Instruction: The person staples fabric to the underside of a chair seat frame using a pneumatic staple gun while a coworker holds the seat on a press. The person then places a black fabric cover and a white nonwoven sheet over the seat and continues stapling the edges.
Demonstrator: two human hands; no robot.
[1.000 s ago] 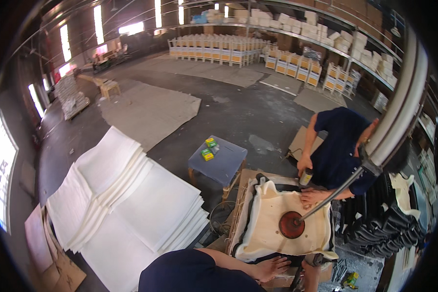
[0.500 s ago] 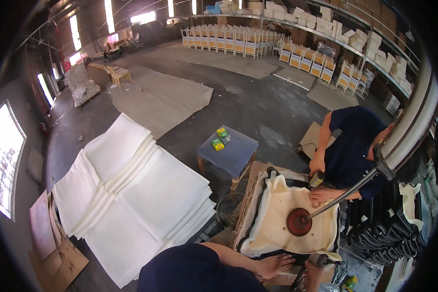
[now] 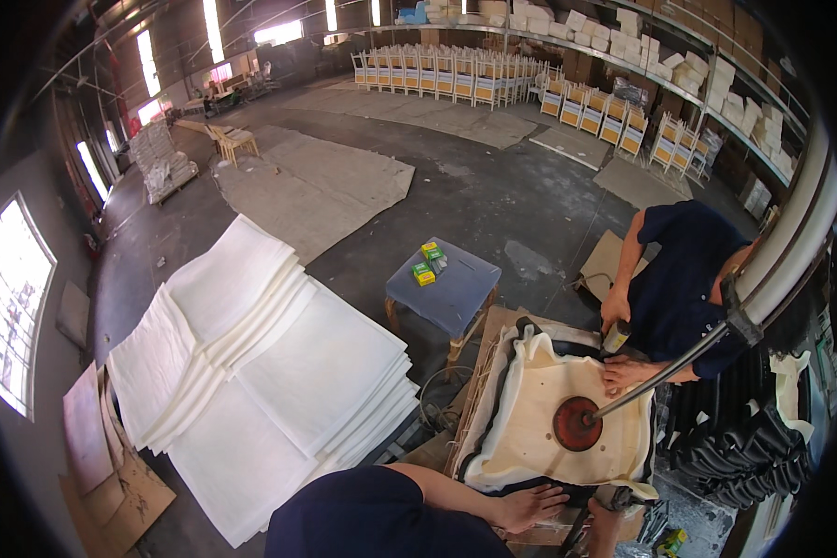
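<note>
A cream seat panel (image 3: 539,402) lies face down, with white padding and black cover material folded around its edges. A red round pad (image 3: 577,424) on a metal rod presses on its middle. My left hand (image 3: 534,507) is spread flat on the black cover at the near edge, fingers stretched out. Close beside it, at the near right corner, my right hand (image 3: 606,523) is wrapped round a dark staple gun (image 3: 617,497), partly hidden by the hand. Across the panel, a co-worker's hand (image 3: 616,307) grips another staple gun (image 3: 616,336); their other hand (image 3: 627,374) presses on the panel's edge.
White foam sheets (image 3: 288,372) are stacked high at my left. A blue-topped stool (image 3: 445,288) with small green-yellow boxes (image 3: 425,272) stands beyond the panel. Black padded parts (image 3: 739,446) pile up at the right, below a thick slanting pole (image 3: 781,242). Chairs (image 3: 446,74) stand in rows far back.
The whole view has shifted slightly, so things sit a little further right. Both my hands keep nearly the same places at the near edge, and the co-worker's grip looks unchanged.
</note>
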